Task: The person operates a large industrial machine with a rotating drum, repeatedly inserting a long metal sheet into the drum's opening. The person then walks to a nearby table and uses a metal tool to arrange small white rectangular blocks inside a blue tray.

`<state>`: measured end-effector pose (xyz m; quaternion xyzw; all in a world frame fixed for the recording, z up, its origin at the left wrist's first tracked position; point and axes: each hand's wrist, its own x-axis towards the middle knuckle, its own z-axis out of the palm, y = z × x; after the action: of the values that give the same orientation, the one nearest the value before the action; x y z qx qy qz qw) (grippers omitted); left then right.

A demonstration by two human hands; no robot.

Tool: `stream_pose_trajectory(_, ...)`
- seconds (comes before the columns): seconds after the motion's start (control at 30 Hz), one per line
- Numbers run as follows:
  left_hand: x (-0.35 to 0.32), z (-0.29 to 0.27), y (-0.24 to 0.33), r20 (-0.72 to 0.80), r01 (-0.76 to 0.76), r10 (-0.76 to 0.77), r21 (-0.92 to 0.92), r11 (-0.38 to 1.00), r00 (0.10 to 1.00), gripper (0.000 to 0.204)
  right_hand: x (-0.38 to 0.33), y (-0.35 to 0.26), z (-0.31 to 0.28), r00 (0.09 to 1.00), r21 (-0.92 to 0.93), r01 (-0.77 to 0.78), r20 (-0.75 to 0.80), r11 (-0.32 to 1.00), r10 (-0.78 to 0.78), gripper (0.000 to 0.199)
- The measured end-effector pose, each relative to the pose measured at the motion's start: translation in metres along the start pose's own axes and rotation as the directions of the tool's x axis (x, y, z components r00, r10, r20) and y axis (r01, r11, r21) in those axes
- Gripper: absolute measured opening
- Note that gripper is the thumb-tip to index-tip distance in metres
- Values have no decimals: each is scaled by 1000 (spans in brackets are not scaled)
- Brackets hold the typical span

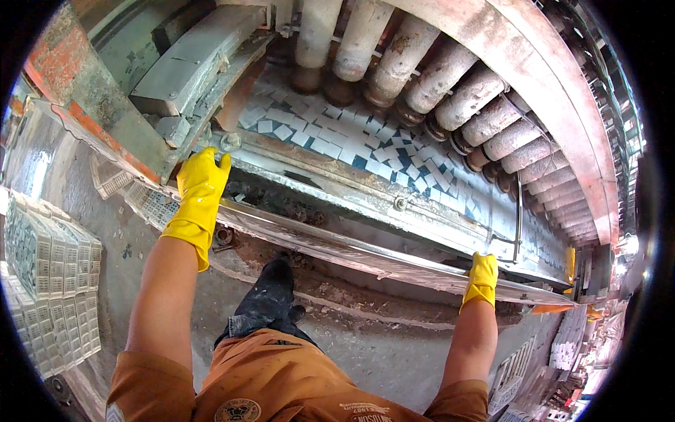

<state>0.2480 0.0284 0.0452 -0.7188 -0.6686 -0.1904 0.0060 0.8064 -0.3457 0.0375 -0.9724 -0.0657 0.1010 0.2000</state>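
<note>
Here, right hand (482, 278) grips metal rail (337, 244); left hand (200, 184), grip unclear; cylinders (402, 60) overhang tiles (330, 145), crates (49, 264) left.

Through the head camera I count two yellow-gloved hands, one left hand (200, 184) and one right hand (483, 271); one long front rail (337, 242); one bent metal rod (519, 218); one curved beam (562, 88); at least ten thick cylinders (404, 56); and dozens of pale tiles (327, 148), too many for me to count exactly.

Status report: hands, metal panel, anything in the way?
Left hand near left end of long metal panel. Right hand on its upper edge. Bent rod just beyond right hand.
</note>
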Motion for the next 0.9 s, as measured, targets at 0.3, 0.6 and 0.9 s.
stream_pose_trajectory(0.3, -9, 7, -6, 3, -18, 18, -3, 1000, 1000, 46, 6, 19, 6, 1000, 26, -22, 6, 999, 21, 45)
stream_pose_trajectory(0.6, -16, 4, -3, -24, -34, 34, -8, 999, 999, 43, 10, 26, 5, 999, -42, -35, 1, 998, 35, 45)
stream_pose_trajectory(0.9, -3, 4, -5, -21, -39, 39, -2, 999, 999, 44, 11, 9, 4, 1000, -74, -27, -15, 997, 26, 44)
